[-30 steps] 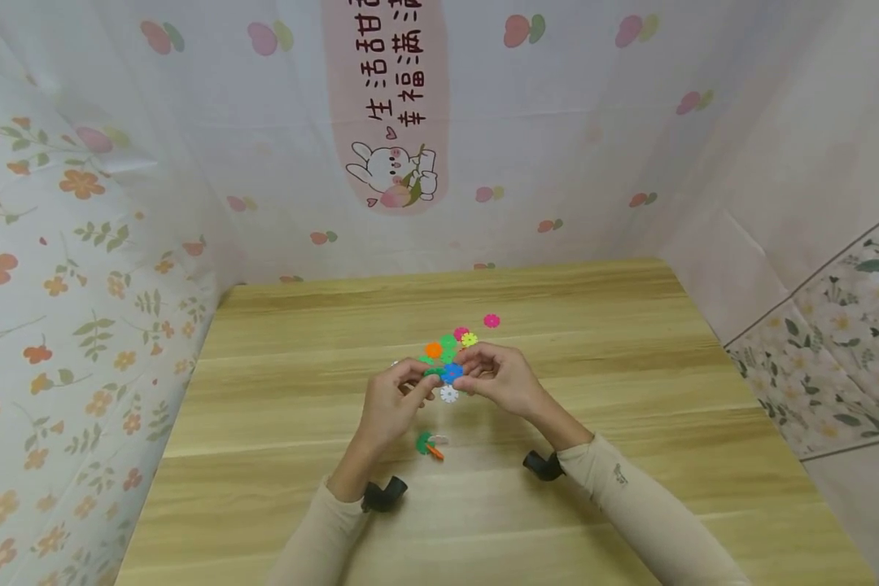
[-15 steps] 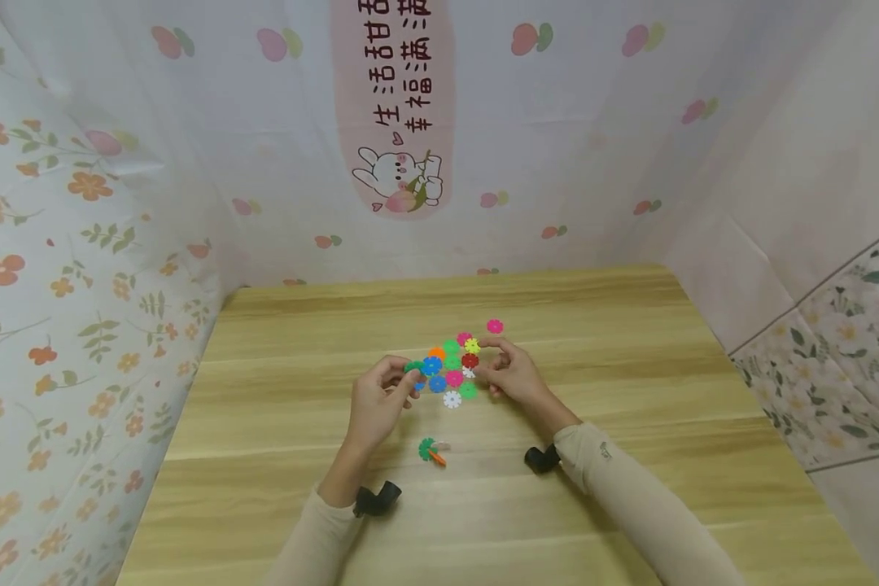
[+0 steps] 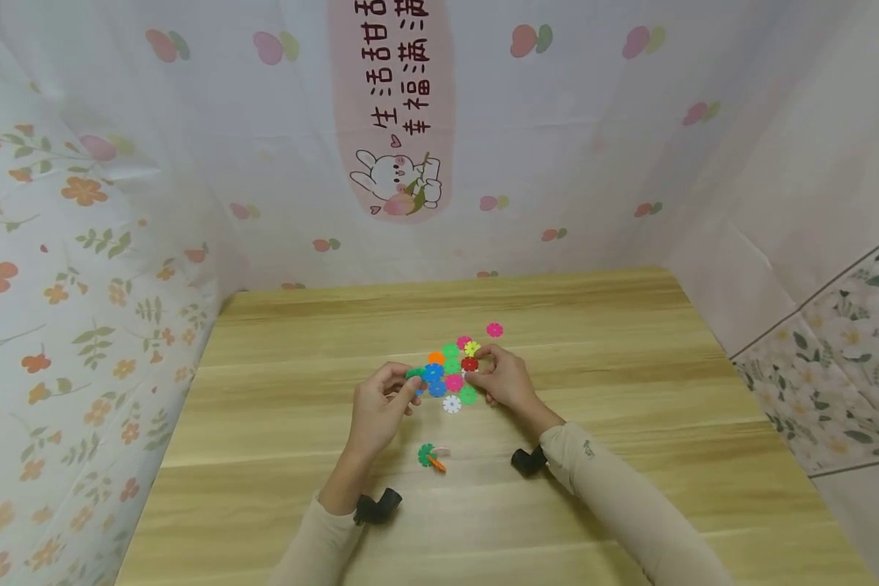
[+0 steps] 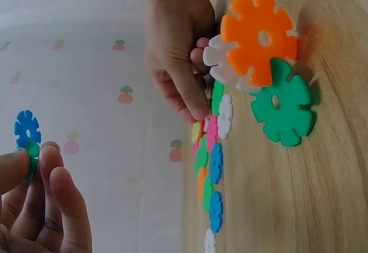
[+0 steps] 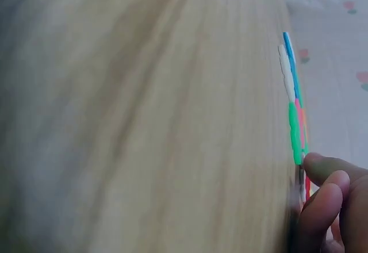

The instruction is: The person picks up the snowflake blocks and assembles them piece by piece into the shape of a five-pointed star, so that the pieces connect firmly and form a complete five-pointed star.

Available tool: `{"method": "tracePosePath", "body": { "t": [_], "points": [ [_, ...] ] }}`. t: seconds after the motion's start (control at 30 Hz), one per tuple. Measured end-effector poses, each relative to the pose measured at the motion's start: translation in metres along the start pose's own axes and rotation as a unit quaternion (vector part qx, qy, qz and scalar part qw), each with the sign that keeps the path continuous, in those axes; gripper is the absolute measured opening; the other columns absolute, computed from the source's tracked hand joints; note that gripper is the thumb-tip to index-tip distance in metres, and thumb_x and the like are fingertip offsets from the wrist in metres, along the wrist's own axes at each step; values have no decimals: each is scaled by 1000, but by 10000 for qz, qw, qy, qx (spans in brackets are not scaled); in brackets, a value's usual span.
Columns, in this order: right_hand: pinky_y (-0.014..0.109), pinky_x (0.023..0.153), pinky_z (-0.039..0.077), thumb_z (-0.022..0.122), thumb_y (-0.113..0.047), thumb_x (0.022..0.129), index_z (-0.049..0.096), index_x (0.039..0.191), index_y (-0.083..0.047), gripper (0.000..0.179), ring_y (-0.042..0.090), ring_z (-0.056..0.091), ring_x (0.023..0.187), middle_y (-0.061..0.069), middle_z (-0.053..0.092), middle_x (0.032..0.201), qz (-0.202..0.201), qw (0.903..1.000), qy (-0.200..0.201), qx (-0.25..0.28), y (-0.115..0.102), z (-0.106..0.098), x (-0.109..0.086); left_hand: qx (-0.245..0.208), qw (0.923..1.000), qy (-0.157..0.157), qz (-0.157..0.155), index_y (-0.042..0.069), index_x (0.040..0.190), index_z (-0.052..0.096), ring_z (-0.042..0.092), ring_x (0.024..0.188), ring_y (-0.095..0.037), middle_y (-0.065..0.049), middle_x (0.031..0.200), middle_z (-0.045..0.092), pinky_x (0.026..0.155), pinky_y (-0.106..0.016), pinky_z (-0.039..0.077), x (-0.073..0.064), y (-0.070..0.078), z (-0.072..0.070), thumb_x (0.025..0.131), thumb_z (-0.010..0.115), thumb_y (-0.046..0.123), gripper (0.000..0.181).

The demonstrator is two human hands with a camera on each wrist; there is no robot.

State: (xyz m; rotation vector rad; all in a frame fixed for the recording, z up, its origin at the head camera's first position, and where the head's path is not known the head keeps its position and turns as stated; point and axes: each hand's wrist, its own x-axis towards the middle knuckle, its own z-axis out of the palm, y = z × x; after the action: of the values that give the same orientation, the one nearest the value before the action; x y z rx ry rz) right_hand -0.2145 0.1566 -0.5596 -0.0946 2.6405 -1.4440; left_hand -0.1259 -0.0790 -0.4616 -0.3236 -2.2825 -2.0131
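Observation:
In the left wrist view, my left hand pinches a green notched flower disc between thumb and fingers. A blue flower disc is joined to it and sticks out beyond the fingertips. In the head view this hand is held at the left of a cluster of loose discs. My right hand reaches down at the cluster's right side, thumb and forefinger apart at a red disc. The thumb covers most of a white disc beside it. Pink, yellow and bright green discs lie close by.
Nearer the body on the wooden table stands a joined piece of a green disc, an orange disc and a white one. A lone pink disc lies at the back. Patterned curtains rise behind the table.
The hands were together at the green and blue discs, then parted. The left hand kept the joined pair and moved left. The right hand let go and lowered to the loose discs.

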Motion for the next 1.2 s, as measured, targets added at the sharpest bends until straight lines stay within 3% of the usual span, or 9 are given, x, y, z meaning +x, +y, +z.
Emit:
{"method": "tracePosePath", "body": {
  "t": [0.17, 0.37, 0.63, 0.9, 1.2],
  "points": [
    [29, 36, 45, 78, -34, 75, 49, 107, -13, 48, 19, 53, 37, 6, 57, 62, 176, 9995, 131, -216, -1, 0, 1, 40, 10000, 29, -5, 0, 99, 61, 62, 68, -36, -16, 85, 68, 54, -37, 55, 0, 0, 1, 90, 61, 6, 11],
    [26, 33, 41, 77, -35, 76, 54, 108, -10, 47, 17, 51, 34, 3, 55, 53, 265, 9977, 235, -580, -6, 4, 0, 71, 9999, 62, 46, -1, 98, 61, 62, 66, -34, -17, 84, 68, 53, -39, 54, -1, 1, 2, 90, 61, 4, 10],
    [24, 32, 37, 75, -32, 79, 59, 103, -8, 37, 14, 49, 31, -1, 54, 48, -59, 9963, 373, -773, -9, 7, -1, 68, 10000, 36, -20, -1, 99, 61, 62, 67, -33, -21, 88, 67, 55, -40, 54, -2, 2, 2, 90, 61, 6, 11],
    [26, 35, 41, 72, -34, 79, 61, 95, -6, 34, 10, 50, 34, -5, 55, 52, -228, 9905, 419, -1291, -7, 9, 2, 82, 9999, 62, 29, -1, 99, 61, 62, 67, -35, -20, 87, 67, 54, -40, 54, -2, 1, 2, 90, 61, 6, 11],
    [26, 44, 39, 75, -48, 74, 62, 102, -6, 52, 12, 47, 50, -3, 52, 58, -520, 9787, 583, -1899, -13, 13, 2, 112, 9998, 101, 138, 1, 98, 61, 62, 65, -34, -17, 84, 68, 52, -37, 54, -3, -1, 2, 90, 61, 5, 9]
  ]
}}
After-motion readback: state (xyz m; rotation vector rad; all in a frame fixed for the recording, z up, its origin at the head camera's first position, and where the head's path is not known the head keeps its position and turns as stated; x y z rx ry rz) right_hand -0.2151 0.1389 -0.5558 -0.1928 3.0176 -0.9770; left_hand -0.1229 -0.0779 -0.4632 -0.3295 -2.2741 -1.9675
